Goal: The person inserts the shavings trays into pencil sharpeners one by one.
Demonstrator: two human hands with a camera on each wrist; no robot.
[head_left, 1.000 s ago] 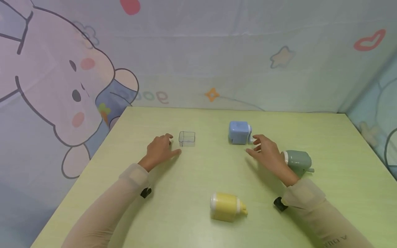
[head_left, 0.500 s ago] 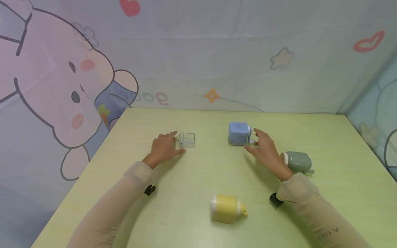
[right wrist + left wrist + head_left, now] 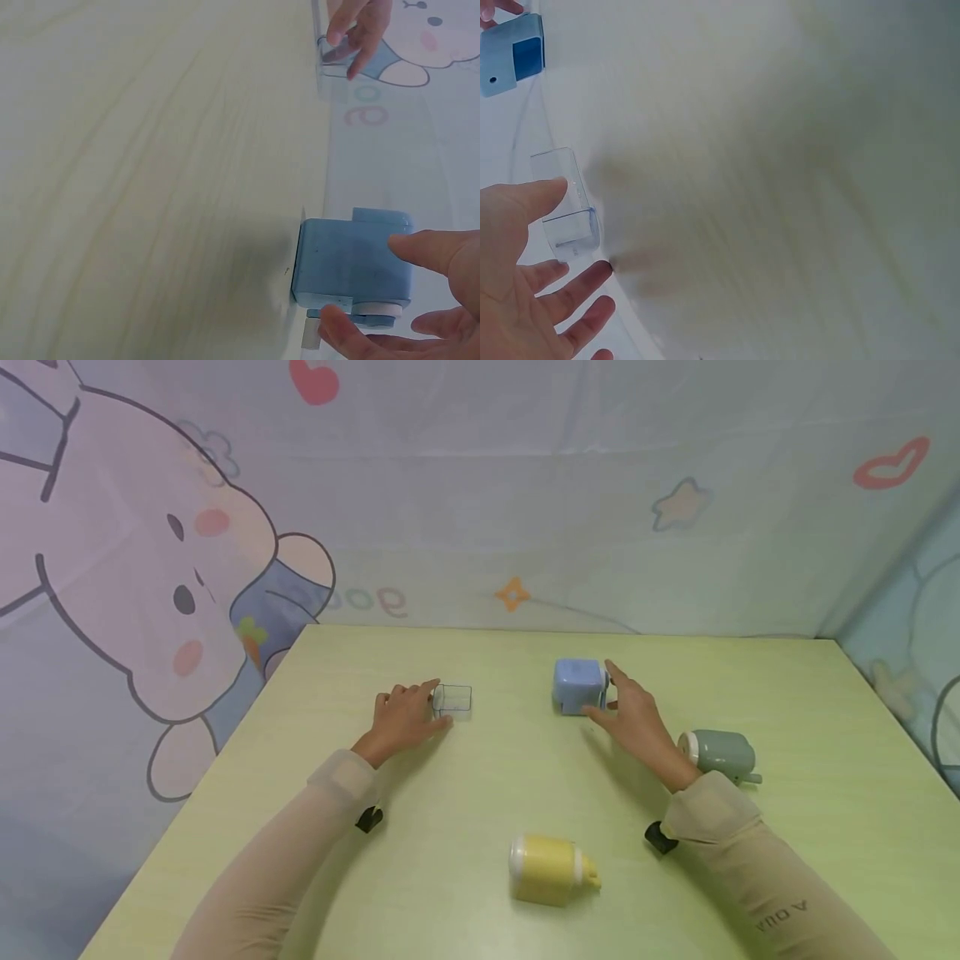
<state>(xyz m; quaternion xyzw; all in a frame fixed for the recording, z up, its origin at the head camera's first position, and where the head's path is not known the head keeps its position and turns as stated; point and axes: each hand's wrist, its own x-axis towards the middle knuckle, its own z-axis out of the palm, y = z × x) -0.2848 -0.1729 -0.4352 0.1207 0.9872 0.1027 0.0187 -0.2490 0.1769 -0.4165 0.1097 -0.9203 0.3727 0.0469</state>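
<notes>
My left hand (image 3: 403, 720) reaches to the left end of a small clear plastic drawer (image 3: 459, 700), its thumb and fingers spread on either side. In the left wrist view, the thumb overlaps the drawer (image 3: 574, 225) and the fingertips are right by its edge. On the right, my right hand (image 3: 633, 720) is at a blue crank pencil sharpener (image 3: 577, 685), with thumb and fingers spread around its crank side. The right wrist view has the thumb over the sharpener's body (image 3: 352, 259) and a finger near the crank. A square opening shows in the sharpener (image 3: 529, 56).
A green crank sharpener (image 3: 720, 752) lies beside my right wrist. Nearer the front is a yellow sharpener (image 3: 547, 868) with a white rim. The pale table (image 3: 450, 793) ends at a cartoon-printed cloth (image 3: 465, 510) behind.
My left hand has moved right, closer to the clear drawer. My right hand has shifted left and its spread fingers now frame the blue sharpener's crank side. The sharpeners stay in place.
</notes>
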